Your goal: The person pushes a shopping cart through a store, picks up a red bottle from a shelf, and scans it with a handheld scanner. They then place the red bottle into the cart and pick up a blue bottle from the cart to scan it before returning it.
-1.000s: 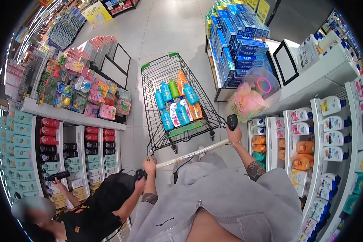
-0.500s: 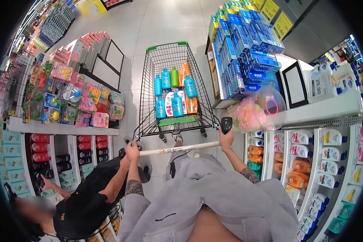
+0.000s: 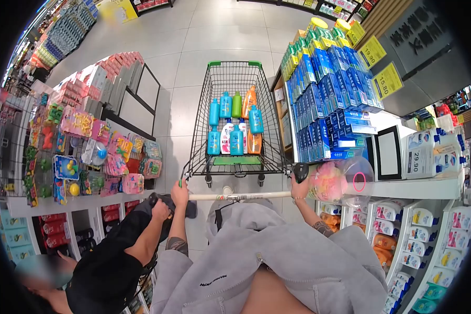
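A shopping cart (image 3: 199,104) of dark wire with green corners stands in front of me. Inside its basket are several bottles, among them blue ones (image 3: 225,105), a green one (image 3: 236,105) and orange ones (image 3: 250,103). My left hand (image 3: 180,193) is wrapped round the left end of the pale cart handle (image 3: 240,197). At the right end, my right hand (image 3: 299,188) grips the same handle, beside a black rounded part (image 3: 300,170).
Close on my left is a person in black (image 3: 107,261), one hand near my left hand. Hanging toys (image 3: 94,152) line the left; stacked blue boxes (image 3: 324,89), a clear container (image 3: 358,180) and bottle shelves (image 3: 408,235) stand right. Tiled floor (image 3: 220,34) lies ahead.
The cart and both my hands have shifted right in view, still on the handle. Shelves on both sides appear lower. The other person's hand has moved away from my left hand.
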Motion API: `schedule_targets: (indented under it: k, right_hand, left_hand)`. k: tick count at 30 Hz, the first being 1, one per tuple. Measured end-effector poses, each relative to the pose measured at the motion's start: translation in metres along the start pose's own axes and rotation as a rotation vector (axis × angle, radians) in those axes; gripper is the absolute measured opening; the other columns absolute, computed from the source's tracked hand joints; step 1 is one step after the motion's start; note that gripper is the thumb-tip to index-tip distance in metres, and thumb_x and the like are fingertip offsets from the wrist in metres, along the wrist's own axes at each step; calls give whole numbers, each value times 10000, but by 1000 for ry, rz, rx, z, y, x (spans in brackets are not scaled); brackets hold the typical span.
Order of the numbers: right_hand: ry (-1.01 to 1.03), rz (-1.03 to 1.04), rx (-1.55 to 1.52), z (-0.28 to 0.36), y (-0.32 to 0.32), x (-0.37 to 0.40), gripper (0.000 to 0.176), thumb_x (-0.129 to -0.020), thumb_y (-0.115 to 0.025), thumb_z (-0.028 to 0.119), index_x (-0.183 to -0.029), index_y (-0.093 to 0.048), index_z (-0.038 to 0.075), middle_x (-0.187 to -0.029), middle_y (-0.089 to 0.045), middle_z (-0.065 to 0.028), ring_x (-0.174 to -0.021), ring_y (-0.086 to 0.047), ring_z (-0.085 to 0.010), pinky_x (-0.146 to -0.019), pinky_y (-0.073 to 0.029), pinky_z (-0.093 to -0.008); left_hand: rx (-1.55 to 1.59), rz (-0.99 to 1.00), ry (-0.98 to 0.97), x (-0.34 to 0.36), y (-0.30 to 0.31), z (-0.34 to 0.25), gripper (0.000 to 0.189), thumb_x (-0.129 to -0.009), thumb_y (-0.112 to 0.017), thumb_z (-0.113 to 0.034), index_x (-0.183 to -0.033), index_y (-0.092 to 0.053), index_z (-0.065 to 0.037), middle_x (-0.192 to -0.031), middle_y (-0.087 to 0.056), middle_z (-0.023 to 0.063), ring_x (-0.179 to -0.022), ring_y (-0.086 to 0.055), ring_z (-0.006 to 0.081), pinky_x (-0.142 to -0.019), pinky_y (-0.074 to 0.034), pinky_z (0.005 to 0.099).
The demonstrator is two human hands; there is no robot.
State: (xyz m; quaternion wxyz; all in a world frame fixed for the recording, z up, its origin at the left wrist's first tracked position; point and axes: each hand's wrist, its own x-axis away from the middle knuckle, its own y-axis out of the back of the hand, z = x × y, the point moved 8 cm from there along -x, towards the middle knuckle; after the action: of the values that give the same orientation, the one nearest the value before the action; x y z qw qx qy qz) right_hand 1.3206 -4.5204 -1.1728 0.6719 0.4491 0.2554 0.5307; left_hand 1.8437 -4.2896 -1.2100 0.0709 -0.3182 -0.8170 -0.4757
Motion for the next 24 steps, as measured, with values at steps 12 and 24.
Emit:
schedule_targets:
  k: [12,24]
  right_hand:
    - [-64,39,9,77,-34,-125,508,-734,-704,367,-1064,-545,14,-891,-641,-238,-847,-614,-415,-728,-481,-464]
    - [-112,64,-45,156,-98,-236,447,-737,-711,353,-1016,-592,25,-879,-652,-205,-848,-625,-378,-743,-476,-426]
  left_hand:
    - [-3,16,-84,-92,-37,-112,374,-900,-501,-377,-770,-616,-46,-613,-627,97,-597,-645,242,-594,-467,385]
    - [5,-4,-19,-204,-55,-213,335,-898,-528,-293,-780,-612,9,-677,-654,128,-586,-659,220,-568,-489,352]
